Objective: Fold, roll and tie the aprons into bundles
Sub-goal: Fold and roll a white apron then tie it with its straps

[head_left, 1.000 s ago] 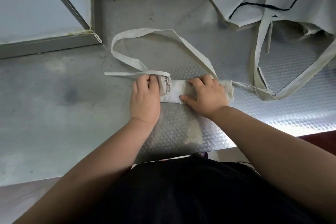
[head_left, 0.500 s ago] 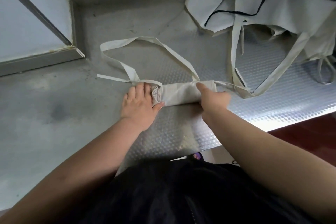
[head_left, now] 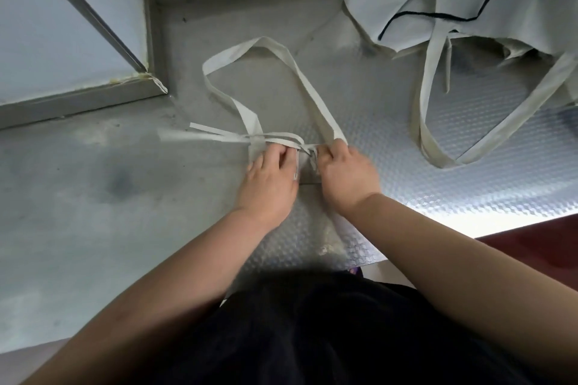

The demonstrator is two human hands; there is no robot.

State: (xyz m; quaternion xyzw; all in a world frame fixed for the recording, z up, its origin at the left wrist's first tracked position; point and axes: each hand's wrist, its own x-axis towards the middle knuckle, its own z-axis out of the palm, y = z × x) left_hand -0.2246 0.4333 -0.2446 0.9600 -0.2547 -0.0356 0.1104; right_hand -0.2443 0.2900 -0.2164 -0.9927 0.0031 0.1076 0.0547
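Ties [head_left: 203,135] trailing off left across the metal table [head_left: 93,212], kinda blurry. Left hand [head_left: 269,180] next, fingers curled down over the rolled apron [head_left: 305,170], mostly hidden on the table between both hands. Right hand [head_left: 347,176] just beside it, fingers curled, pinching the ties at the roll. Wide strap [head_left: 300,78] looping away behind. Pile of aprons [head_left: 469,3] far right.

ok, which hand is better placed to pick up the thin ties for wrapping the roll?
Left. The thin ties trail left from the rolled apron, right beside the left hand. The right hand sits on the far side, by the wide strap, and would likely have to cross over.
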